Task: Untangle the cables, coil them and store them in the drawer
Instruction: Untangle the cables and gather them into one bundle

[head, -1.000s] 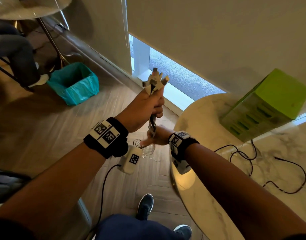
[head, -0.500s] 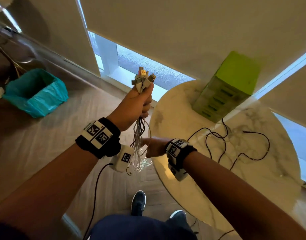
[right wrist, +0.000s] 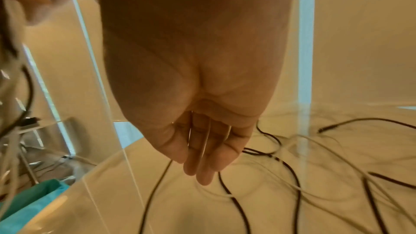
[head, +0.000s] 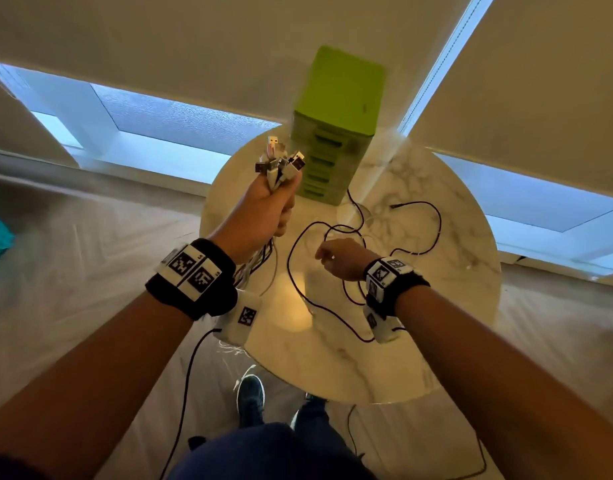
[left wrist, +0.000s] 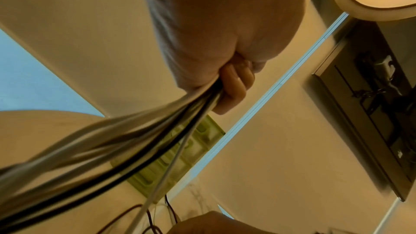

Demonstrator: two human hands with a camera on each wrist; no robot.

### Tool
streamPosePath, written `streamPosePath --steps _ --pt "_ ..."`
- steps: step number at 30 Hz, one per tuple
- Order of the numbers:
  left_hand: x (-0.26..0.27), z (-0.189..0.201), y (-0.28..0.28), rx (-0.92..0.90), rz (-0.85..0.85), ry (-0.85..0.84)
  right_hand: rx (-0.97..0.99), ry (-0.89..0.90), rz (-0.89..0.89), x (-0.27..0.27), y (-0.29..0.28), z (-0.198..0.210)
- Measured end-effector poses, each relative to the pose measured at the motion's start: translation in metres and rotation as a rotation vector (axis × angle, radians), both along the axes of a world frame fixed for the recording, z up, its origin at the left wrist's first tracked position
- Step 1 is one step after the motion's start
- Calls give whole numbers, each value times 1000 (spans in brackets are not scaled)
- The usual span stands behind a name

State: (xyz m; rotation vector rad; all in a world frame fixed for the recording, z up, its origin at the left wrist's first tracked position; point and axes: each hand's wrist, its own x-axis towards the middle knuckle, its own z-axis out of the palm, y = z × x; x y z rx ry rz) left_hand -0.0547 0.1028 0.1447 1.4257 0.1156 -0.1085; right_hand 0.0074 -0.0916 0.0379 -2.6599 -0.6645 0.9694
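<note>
My left hand (head: 263, 216) grips a bundle of white and black cables (head: 280, 166) upright over the table's left side, its USB plugs fanned out above my fist. In the left wrist view the strands (left wrist: 135, 140) run out below my curled left-hand fingers (left wrist: 234, 84). My right hand (head: 339, 258) hovers low over a loose black cable (head: 288, 265) on the round marble table (head: 436, 306); its fingers (right wrist: 202, 157) point down, relaxed, holding nothing. More black cable (right wrist: 234, 199) and thin white cables (right wrist: 292, 186) sprawl beneath. A green drawer unit (head: 336, 98) stands at the table's far edge, drawers closed.
A teal-lined bin (right wrist: 33, 195) sits on the wood floor left of the table. My shoes (head: 251, 396) are at the table's near edge. A black wire (head: 187, 375) hangs from my left wrist camera. Windows with lowered blinds run behind the table.
My view swung right from the floor to the table. The left hand carried the bundle over the table. The right hand left the bundle's lower strands and moved right above the loose cables.
</note>
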Motion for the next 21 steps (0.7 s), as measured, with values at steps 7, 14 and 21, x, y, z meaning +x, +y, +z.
streamPosePath --steps 7,14,21 --pt "14 -30 -38 9 74 108 -30 40 4 14 -14 -60" --pt "25 -56 -52 58 214 178 -75 -202 170 12 -25 -91" --pt "36 -83 -54 101 455 259 327 94 173 23 -50 -50"
